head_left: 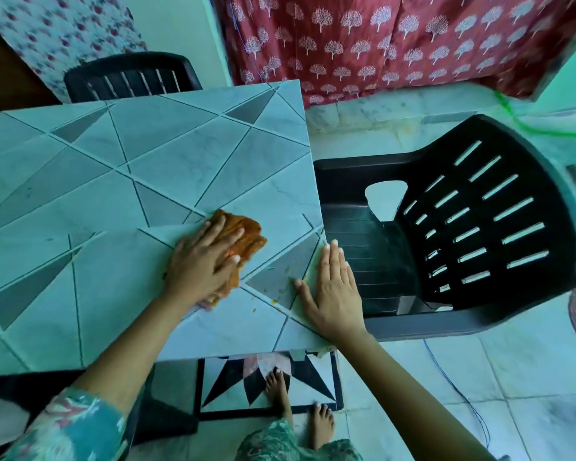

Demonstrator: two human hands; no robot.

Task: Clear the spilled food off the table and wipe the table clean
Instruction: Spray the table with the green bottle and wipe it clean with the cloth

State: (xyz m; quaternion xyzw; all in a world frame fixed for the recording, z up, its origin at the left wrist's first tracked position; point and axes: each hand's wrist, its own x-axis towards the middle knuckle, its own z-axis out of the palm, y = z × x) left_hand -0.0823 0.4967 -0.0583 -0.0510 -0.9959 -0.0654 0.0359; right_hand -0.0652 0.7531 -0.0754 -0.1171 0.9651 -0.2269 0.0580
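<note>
Table (120,181) wiped: our left hand (202,261) presses flat on the orange cloth (243,237), right hand (333,291) spread open at the edge; crumbs (273,299) could scatter floorward.

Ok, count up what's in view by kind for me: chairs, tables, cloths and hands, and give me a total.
Chairs: 2, one at the right, one behind the table
Tables: 1
Cloths: 1, orange, under the left hand
Hands: 2, left hand, right hand
Total: 6
</note>
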